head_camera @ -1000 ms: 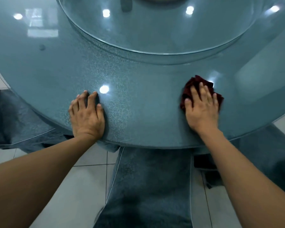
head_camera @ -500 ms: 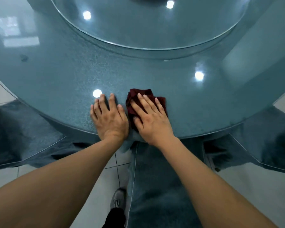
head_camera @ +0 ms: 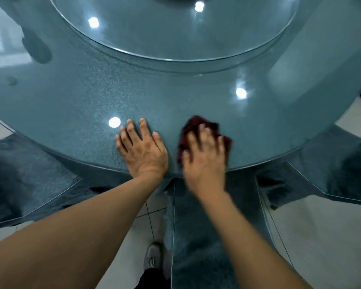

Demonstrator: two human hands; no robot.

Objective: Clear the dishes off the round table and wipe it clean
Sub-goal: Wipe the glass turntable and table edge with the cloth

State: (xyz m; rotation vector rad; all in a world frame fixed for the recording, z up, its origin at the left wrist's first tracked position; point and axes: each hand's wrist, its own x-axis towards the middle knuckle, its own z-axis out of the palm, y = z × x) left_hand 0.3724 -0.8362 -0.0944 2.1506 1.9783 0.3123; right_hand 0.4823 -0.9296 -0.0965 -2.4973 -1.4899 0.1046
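Round table point(head_camera: 75, 97) with speckled blue-grey glossy top, fills most of the head view; several ceiling-light reflections on the surface. Raised glass turntable point(head_camera: 175, 28) at table centre, circular rim visible, well apart from both hands. Pale tiled floor point(head_camera: 321, 236) below the near edge, with blue-grey table supports point(head_camera: 200, 236) fanning out underneath. Grey shoe point(head_camera: 153, 257) on the floor between the forearms. Left hand point(head_camera: 143, 149) laid flat on the table top near the near edge, palm down, fingers straight and slightly spread, nothing held. Right hand point(head_camera: 204, 155) just beside the left, not touching it, palm down on a dark red cloth point(head_camera: 196, 126). Cloth bunched, lying on the table top near the near edge, protruding beyond the fingertips and to either side of the hand. Right hand blurred; fingers appear extended and pressed onto the cloth rather than curled round it, though the blur leaves this uncertain. Both forearms bare, entering from the bottom of the view.
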